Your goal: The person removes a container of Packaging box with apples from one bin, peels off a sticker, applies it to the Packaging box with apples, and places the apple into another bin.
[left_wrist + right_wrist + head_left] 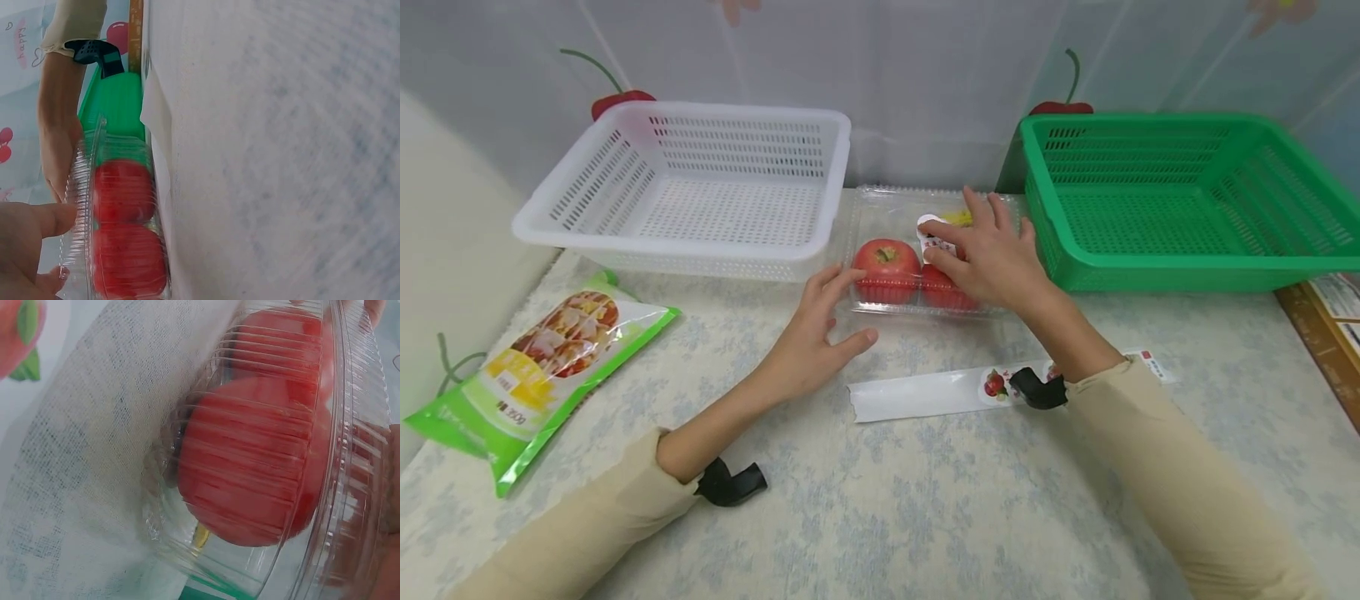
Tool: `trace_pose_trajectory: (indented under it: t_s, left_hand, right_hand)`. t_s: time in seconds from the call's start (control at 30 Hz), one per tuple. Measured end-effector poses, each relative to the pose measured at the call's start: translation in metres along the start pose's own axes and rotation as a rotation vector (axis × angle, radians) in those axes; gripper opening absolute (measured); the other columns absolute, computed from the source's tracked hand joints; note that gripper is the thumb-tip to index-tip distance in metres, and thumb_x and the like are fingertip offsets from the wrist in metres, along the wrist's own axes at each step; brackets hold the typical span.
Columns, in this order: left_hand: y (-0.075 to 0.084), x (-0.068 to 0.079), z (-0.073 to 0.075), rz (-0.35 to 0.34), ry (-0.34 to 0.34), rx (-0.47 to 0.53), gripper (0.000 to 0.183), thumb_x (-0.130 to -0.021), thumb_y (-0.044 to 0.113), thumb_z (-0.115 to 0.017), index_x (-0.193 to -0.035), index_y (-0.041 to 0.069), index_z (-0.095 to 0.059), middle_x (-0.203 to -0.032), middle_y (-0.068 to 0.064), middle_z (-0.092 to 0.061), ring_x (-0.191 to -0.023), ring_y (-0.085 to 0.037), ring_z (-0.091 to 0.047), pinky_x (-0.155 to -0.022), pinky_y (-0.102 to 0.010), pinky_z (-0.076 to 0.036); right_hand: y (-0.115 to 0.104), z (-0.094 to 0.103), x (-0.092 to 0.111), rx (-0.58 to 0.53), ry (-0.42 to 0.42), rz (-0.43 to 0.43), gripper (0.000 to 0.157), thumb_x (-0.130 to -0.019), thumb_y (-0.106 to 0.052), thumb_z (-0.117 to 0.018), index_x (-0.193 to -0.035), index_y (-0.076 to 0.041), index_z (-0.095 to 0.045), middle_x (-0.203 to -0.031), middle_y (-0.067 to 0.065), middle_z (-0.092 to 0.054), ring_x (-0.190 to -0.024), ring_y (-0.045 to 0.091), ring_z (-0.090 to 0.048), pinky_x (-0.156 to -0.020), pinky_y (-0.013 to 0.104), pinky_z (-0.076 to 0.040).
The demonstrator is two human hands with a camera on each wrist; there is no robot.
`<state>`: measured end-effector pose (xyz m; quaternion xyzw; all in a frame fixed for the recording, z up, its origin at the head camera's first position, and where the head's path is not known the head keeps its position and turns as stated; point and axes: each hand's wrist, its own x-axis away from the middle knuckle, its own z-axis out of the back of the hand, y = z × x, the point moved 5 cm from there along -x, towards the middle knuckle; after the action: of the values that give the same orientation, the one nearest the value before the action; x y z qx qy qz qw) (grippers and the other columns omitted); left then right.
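A clear plastic clamshell box [871,218] stands between two baskets, its lid down. Inside are red tomatoes [886,260], seen also through the ribbed wall in the right wrist view, and something yellow [958,217]. A white label [929,223] lies on the lid. My right hand [1000,260] rests over the lid with fingers spread, index finger and thumb touching the label. My left hand [812,343] is at the box's front left corner, fingers extended at the lid's edge. In the left wrist view its thumb [59,219] lies against the lid.
A white basket [808,250] stands at the back left, a green basket [1157,275] at the back right. A strip of label backing [917,396] with tomato stickers lies in front of the box, partly under my right forearm. A green and white food bag [550,367] lies at left.
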<state>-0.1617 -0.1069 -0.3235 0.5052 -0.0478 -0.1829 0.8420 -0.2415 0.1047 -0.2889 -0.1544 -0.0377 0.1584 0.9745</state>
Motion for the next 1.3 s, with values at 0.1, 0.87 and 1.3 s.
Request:
trace_pose_trajectory:
  t_s: [0.1,0.87,1.3]
  left_hand:
    - [-0.0005,0.0008,-0.0004,0.0,-0.005,0.003,0.068,-0.091,0.014,-0.07,-0.15,0.015,-0.037,-0.157,-0.012,-0.016,-0.142,-0.029,-0.028,-0.104,-0.056,-0.038]
    - [0.0008,0.002,0.0016,-0.011,-0.014,-0.015,0.068,-0.092,0.013,-0.068,-0.152,0.016,-0.034,-0.158,-0.012,-0.015,-0.141,-0.03,-0.028,-0.104,-0.059,-0.036]
    - [0.0011,0.0015,0.0009,-0.016,-0.019,-0.014,0.066,-0.092,0.013,-0.067,-0.15,0.016,-0.036,-0.157,-0.011,-0.016,-0.139,-0.03,-0.03,-0.104,-0.059,-0.036]
  right_hand:
    - [-0.0004,-0.0026,0.0004,0.048,-0.019,-0.017,0.053,-0.102,-0.049,-0.038,-0.152,-0.033,-0.04,-0.163,0.017,0.0,-0.147,0.04,0.006,-0.106,0.075,-0.002]
    - [0.0003,0.0052,0.0052,-0.056,0.278,0.019,0.043,-0.095,-0.033,-0.055,-0.123,-0.003,-0.068,-0.147,0.02,-0.045,-0.136,0.036,-0.04,-0.107,0.06,-0.031]
    - [0.0027,0.0014,0.0078,-0.033,0.173,0.084,0.045,-0.099,-0.043,-0.047,-0.13,-0.017,-0.066,-0.153,0.019,-0.038,-0.142,0.04,-0.027,-0.106,0.072,-0.017]
